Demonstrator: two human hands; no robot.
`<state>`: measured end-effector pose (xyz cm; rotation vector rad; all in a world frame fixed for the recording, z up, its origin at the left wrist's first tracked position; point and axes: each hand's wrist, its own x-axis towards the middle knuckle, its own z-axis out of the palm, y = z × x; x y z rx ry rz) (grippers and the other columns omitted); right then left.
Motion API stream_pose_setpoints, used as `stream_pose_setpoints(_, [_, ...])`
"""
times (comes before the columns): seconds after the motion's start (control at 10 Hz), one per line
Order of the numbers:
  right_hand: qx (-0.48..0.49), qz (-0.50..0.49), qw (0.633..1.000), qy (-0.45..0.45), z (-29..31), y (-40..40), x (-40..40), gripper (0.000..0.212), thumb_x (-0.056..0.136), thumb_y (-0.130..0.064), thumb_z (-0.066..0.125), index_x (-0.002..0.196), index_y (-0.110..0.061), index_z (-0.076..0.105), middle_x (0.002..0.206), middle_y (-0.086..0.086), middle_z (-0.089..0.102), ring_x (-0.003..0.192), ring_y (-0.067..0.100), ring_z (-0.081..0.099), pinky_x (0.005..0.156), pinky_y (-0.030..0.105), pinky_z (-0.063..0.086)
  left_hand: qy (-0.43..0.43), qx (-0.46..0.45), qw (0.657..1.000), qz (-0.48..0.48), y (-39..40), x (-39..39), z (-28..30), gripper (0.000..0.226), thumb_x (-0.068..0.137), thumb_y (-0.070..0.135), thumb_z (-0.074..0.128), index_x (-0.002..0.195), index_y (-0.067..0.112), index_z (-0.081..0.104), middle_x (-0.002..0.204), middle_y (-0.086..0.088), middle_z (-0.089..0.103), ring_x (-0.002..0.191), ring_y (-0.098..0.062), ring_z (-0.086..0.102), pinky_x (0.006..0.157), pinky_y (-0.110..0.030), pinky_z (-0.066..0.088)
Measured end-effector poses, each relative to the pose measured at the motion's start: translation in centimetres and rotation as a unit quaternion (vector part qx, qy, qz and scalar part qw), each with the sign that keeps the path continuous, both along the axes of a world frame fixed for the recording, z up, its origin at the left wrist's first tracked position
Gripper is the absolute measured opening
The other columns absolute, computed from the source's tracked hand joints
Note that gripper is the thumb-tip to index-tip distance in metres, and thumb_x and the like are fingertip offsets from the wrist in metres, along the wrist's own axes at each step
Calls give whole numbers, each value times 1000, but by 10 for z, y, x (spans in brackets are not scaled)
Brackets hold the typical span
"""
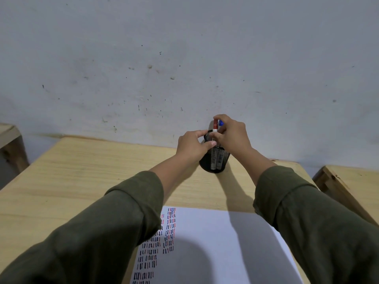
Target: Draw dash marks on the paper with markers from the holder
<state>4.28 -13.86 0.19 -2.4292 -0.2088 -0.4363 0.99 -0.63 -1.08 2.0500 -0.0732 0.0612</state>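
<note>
A black mesh holder [214, 160] stands at the far edge of the wooden table, close to the wall. My left hand [191, 147] grips its rim from the left. My right hand [231, 135] is at the top of the holder, its fingers closed around a red-capped marker [215, 124] that stands in it. A blue-capped marker [220, 123] shows just behind, against the same fingers. The white paper [215, 242] lies near me, with columns of short black, red and blue dashes on its left part, partly hidden by my left sleeve.
The light wooden table [92, 171] ends at a grey-white wall [184, 58]. Another wooden piece [348, 181] stands to the right of the table and one more [10, 140] at the far left. My head's shadow falls on the paper.
</note>
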Motion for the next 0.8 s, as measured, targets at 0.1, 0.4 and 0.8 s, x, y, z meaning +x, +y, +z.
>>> stream_pose_setpoints(0.1, [3,-2,1000,-3,0,-1,-1,47,79,-13,71,123,-18,55,92,14,68,80,18,57,71,23,41,-3,4,1000,3,0,1,-1,52,82,31,68,132,22,55,139,-3,55,137,-17,40,98,-19,30])
stream_pose_setpoints(0.4, [-8,-6,1000,1,-3,-3,-2,44,81,-10,66,123,-19,55,91,16,68,78,19,56,65,21,40,-4,5,1000,3,-1,2,-2,54,83,32,68,133,21,54,140,-2,54,138,-18,38,107,-26,30])
stream_pose_setpoints(0.8, [72,-16,996,-49,31,1,-41,35,85,-22,59,120,-21,59,98,8,65,82,19,59,76,23,41,-36,18,999,29,5,-21,11,48,88,37,59,134,22,52,140,-1,52,134,-19,43,108,-32,34])
